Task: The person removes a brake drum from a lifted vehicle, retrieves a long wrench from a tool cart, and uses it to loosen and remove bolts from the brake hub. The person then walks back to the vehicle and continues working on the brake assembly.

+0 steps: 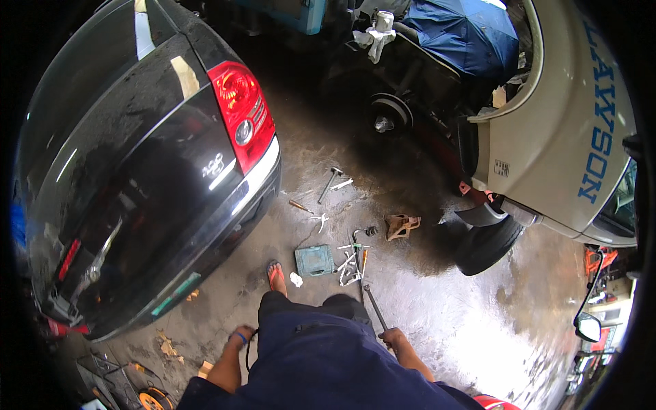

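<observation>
My right hand (391, 335) is closed around the lower end of a long metal bar wrench (376, 309), held beside my right leg with its head pointing away from me. My left hand (242, 333) hangs beside my left thigh, a blue band at the wrist. A thin black cord (250, 350) runs right by it; the fingers are too small to make out. On the floor ahead lie a teal tool case (314, 260), several wrenches (349, 266), a screwdriver with an orange handle (365, 260), another screwdriver (299, 206) and a T-shaped bar (331, 184).
A dark car (157, 171) with a red tail light (240, 109) stands at left. At right is a pale truck cab (547, 130) tilted forward, its tyre (488, 246) near a brown jack stand (402, 227). A blue umbrella (465, 34) covers its engine area. An orange reel (156, 399) sits lower left.
</observation>
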